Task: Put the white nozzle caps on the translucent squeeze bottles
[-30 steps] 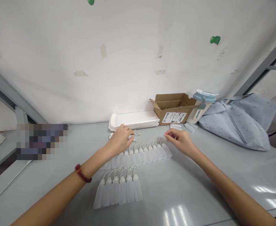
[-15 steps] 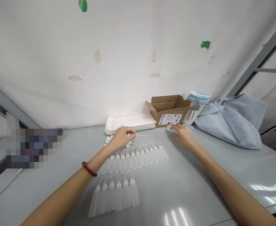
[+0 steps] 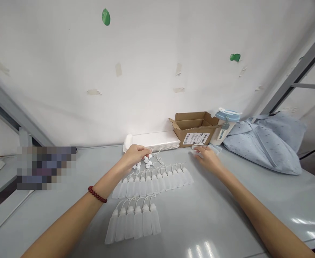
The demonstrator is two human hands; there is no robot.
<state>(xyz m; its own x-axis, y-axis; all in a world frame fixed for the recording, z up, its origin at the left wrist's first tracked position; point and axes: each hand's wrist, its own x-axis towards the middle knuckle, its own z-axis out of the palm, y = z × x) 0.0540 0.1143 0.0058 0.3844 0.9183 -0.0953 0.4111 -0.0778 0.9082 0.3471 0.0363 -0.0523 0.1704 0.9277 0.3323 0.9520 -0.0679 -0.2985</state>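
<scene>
My left hand is closed in a pinch on a thin white tube, whose curved length hangs from the fingertips. Just under those fingers lie small white plastic caps. Nearer to me, slim translucent squeeze bottles with curved thin spouts lie in a long row. A shorter row of the same bottles is in front of it. My right hand has its fingers closed on a clear plastic bag by the cardboard box; the fingertips are partly hidden.
Against the wall sit a stack of white trays, an open cardboard box and a cup with a blue lid. A light blue cloth bag lies at the right. Something blurred out is at the left on the grey table.
My left hand has lifted slightly off the white caps, and a tube now hangs from its fingers. The right hand stays at the plastic bag. The view has shifted a little.
</scene>
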